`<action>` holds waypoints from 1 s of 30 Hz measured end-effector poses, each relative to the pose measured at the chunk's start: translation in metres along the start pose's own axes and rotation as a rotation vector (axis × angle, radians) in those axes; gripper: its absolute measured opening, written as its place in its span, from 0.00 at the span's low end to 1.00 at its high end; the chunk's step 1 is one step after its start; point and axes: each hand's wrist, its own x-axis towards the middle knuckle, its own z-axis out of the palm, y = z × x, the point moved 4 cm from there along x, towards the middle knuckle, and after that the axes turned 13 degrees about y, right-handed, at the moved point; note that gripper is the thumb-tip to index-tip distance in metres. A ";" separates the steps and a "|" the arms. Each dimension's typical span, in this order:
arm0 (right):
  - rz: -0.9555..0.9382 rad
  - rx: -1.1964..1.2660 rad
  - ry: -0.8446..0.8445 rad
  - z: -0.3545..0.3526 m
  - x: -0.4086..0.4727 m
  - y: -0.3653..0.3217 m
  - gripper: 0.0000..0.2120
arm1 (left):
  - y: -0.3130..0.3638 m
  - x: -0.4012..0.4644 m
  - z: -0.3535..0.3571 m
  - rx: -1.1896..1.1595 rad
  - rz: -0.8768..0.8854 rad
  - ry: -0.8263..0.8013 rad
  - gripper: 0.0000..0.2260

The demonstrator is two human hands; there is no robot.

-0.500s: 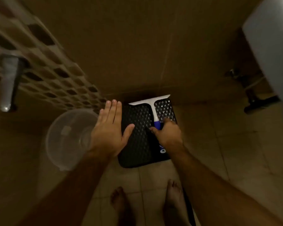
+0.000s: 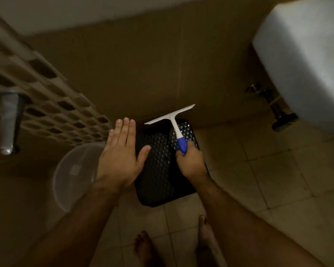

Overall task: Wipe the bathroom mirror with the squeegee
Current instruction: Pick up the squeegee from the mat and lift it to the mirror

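Observation:
The squeegee (image 2: pixel 175 123) has a white T-shaped blade and a blue grip. My right hand (image 2: pixel 191 163) grips its blue handle and holds it above a black textured mat (image 2: pixel 158 170) on the floor, blade pointing toward the wall. My left hand (image 2: pixel 121 155) hovers flat over the mat's left edge with straight fingers, holding nothing. No mirror is in view.
A clear plastic basin (image 2: pixel 73 176) sits on the floor to the left of the mat. A white sink (image 2: pixel 305 60) hangs at the upper right with its drain pipe (image 2: pixel 278 112) below. A patterned tile wall with a metal fixture (image 2: pixel 10 120) is on the left. My bare feet (image 2: pixel 206 239) stand on floor tiles.
My right hand has closed round the squeegee's handle and lifted it off the mat, so the blade now sits higher and tilted. My left hand has barely moved.

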 end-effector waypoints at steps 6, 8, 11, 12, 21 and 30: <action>-0.017 0.184 0.140 -0.078 -0.029 -0.059 0.08 | 0.009 0.035 -0.095 0.034 0.054 0.121 0.36; -0.053 0.214 0.194 -0.100 -0.038 -0.080 0.06 | 0.013 0.047 -0.125 0.048 0.087 0.162 0.36; -0.132 0.281 0.274 -0.141 -0.063 -0.118 0.06 | 0.020 0.061 -0.188 0.044 0.137 0.259 0.36; -0.170 0.296 0.312 -0.153 -0.069 -0.130 0.07 | 0.022 0.066 -0.206 0.039 0.153 0.295 0.36; -0.394 0.490 0.688 -0.298 -0.117 -0.227 0.19 | 0.069 0.103 -0.368 -0.044 0.303 0.561 0.34; -0.671 0.667 0.999 -0.491 -0.166 -0.299 0.15 | 0.161 0.128 -0.539 -0.135 0.463 0.905 0.30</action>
